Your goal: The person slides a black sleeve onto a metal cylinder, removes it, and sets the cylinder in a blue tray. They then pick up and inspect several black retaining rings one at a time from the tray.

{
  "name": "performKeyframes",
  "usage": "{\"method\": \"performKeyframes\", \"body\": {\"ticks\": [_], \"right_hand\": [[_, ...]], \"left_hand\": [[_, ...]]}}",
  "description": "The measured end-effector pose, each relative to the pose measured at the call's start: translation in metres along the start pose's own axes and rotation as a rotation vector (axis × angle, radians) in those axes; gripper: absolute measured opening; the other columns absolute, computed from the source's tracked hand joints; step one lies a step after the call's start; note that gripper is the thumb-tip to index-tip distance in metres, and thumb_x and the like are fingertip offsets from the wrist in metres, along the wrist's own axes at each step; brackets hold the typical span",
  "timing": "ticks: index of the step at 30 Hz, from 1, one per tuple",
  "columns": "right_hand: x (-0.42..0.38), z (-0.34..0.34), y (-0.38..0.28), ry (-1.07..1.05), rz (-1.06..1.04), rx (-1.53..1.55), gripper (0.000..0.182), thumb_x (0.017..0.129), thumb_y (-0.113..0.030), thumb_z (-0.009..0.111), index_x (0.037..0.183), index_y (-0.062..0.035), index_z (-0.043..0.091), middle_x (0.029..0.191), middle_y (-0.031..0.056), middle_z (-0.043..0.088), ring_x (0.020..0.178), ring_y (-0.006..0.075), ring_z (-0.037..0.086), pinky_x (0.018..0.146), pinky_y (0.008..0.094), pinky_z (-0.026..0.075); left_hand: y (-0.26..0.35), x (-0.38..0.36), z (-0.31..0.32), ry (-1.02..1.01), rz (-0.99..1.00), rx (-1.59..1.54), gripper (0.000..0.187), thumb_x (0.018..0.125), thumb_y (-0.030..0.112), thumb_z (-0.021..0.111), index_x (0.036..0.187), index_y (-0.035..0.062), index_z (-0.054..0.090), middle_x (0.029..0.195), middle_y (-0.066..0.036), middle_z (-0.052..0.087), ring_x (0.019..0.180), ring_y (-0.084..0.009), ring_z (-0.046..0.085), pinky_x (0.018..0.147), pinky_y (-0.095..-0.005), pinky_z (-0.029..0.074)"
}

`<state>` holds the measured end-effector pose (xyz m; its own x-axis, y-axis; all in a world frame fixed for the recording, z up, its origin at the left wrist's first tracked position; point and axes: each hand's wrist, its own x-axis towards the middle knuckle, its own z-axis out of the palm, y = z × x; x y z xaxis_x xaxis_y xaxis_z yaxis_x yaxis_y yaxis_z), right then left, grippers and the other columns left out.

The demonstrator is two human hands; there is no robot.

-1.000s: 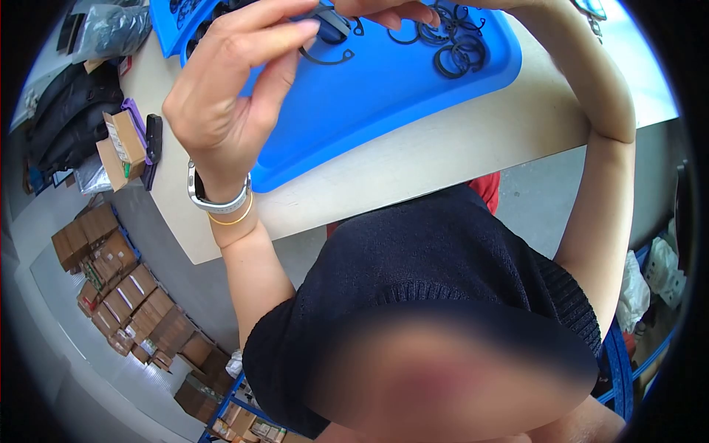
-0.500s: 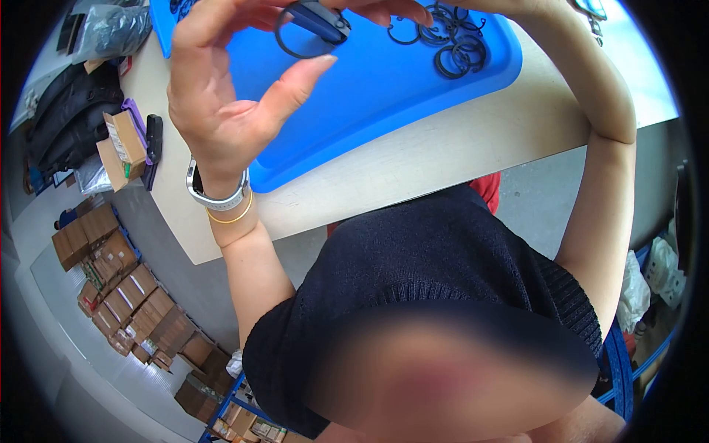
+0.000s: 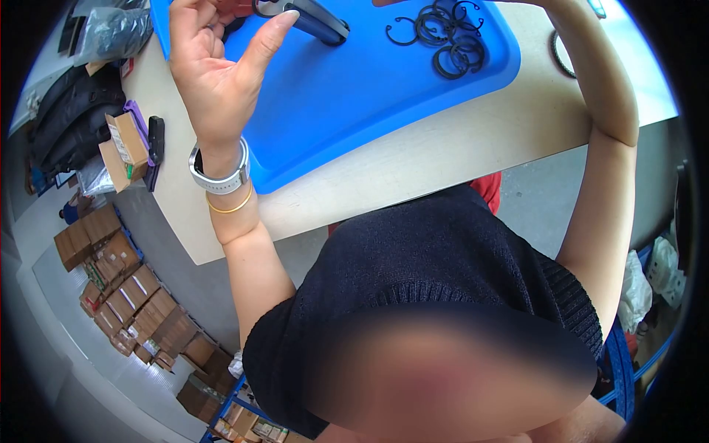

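Observation:
My left hand [image 3: 221, 81], with a watch at the wrist, is raised over the left part of a blue tray [image 3: 354, 111]. Its fingers are curled and the thumb reaches up against a black ring [image 3: 260, 9], cut off by the top edge. Close beside it, a dark bar-shaped tool [image 3: 323, 22] slants over the tray; its upper end is out of view. Several black snap rings [image 3: 436, 28] with small eyelets lie in a heap on the tray's right side. Of my right hand [image 3: 528, 3] only the lower edge shows above the heap; its fingers are mostly hidden.
The tray sits on a pale table [image 3: 413, 155] whose front edge runs close to my body. A round dark-rimmed object [image 3: 563, 55] lies by my right forearm. Left of the table are an open carton [image 3: 122, 151], a black backpack [image 3: 77, 118] and stacked boxes [image 3: 140, 303].
My left hand has moved up and left, carrying the black ring away from the middle of the tray. My right hand has drawn up, mostly out of view.

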<state>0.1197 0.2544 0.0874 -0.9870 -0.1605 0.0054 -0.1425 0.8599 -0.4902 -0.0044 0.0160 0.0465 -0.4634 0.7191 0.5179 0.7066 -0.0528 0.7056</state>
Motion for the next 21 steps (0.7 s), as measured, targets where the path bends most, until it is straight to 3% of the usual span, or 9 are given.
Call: {"method": "performKeyframes", "body": {"ticks": [3, 5, 18, 21], "right_hand": [[-0.007, 0.004, -0.001, 0.091, -0.133, -0.111, 0.026, 0.088, -0.028, 0.076, 0.100, -0.0054, 0.074, 0.084, 0.0083, 0.075, 0.075, 0.0213, 0.072, 0.069, 0.0335, 0.056], [0.003, 0.005, 0.005, -0.045, -0.028, -0.051, 0.027, 0.088, -0.029, 0.077, 0.101, -0.0049, 0.074, 0.087, 0.0097, 0.075, 0.079, 0.0231, 0.073, 0.071, 0.0351, 0.056], [0.004, 0.014, 0.007, -0.098, 0.033, -0.163, 0.033, 0.085, -0.025, 0.080, 0.108, -0.0037, 0.073, 0.095, 0.0128, 0.076, 0.091, 0.0283, 0.073, 0.080, 0.0409, 0.056], [0.010, 0.021, 0.004, -0.212, 0.090, -0.203, 0.035, 0.084, -0.026, 0.081, 0.109, -0.0037, 0.073, 0.096, 0.0132, 0.076, 0.092, 0.0285, 0.073, 0.081, 0.0409, 0.056]], "left_hand": [[0.001, -0.001, 0.001, -0.005, -0.056, -0.004, 0.073, 0.082, 0.000, 0.078, 0.146, 0.0005, 0.043, 0.118, -0.009, 0.063, 0.104, -0.0133, 0.060, 0.097, -0.0277, 0.047], [0.001, -0.001, 0.001, 0.003, -0.073, -0.024, 0.073, 0.082, 0.000, 0.079, 0.146, 0.0009, 0.043, 0.117, -0.009, 0.063, 0.103, -0.0129, 0.061, 0.097, -0.0273, 0.047], [0.004, 0.000, -0.001, -0.073, -0.188, -0.055, 0.072, 0.079, -0.002, 0.083, 0.142, 0.0013, 0.049, 0.118, -0.006, 0.063, 0.108, -0.0138, 0.061, 0.100, -0.0287, 0.048], [-0.003, -0.002, -0.002, -0.039, -0.125, -0.056, 0.072, 0.079, -0.002, 0.083, 0.142, 0.0012, 0.049, 0.121, -0.007, 0.064, 0.109, -0.0141, 0.062, 0.100, -0.0296, 0.048]]}}
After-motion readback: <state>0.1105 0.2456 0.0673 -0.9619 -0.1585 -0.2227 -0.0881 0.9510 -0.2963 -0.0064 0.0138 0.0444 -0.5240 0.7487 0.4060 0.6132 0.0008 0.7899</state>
